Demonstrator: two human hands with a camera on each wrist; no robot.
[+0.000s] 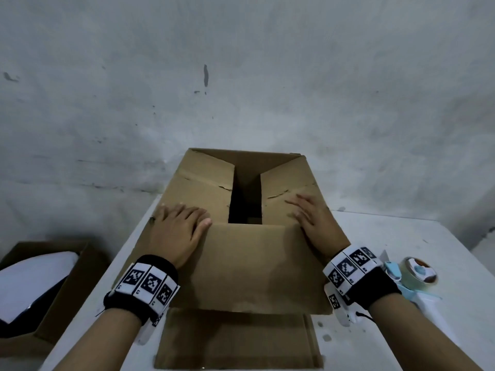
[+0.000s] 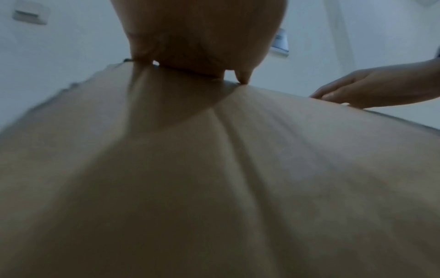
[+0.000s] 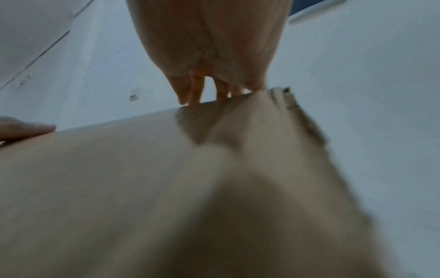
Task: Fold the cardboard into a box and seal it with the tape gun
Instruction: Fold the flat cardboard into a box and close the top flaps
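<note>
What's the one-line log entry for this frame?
phase: folding flaps | left hand: flat on cardboard box | right hand: flat on box | tape gun: untouched on table

White table (image 1: 401,236), scuffed grey wall (image 1: 241,76), open carton (image 1: 67,285) w/ white contents, lower left

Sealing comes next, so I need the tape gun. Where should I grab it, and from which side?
Judging by the head view, take the tape gun by its white handle, which points toward you, coming from above with the right hand. The roll and blade end face away, so a near-side grip likely avoids them. That hand's wrist partly hides it.
</note>
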